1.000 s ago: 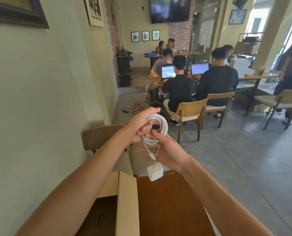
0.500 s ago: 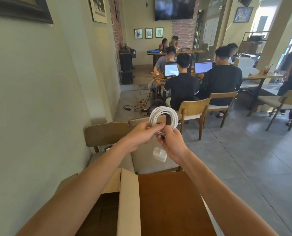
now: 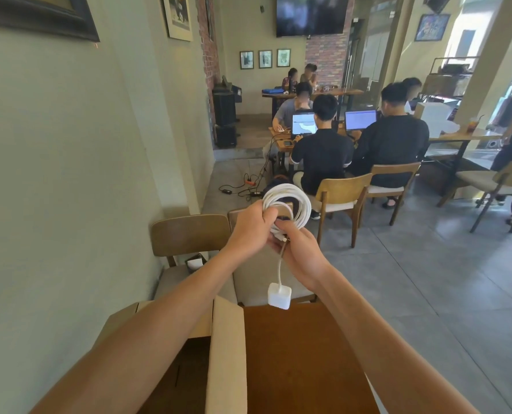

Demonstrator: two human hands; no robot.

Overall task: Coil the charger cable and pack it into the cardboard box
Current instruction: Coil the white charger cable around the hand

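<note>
The charger cable (image 3: 287,204) is mostly coiled, both the left hand (image 3: 248,231) and right hand (image 3: 301,252) grasping it. The adapter (image 3: 279,295) hangs below the hands and the cardboard box (image 3: 226,354) under them is open, so I judge packing remains

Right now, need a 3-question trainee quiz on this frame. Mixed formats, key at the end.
1. True or false: the white charger cable already lies inside the cardboard box.
2. Which hangs below both hands? A) coiled loops B) white power adapter C) laptop
3. Fill in: the left hand and right hand grip the coil at its ____ edge.

Key: 1 false; 2 B; 3 lower
</note>
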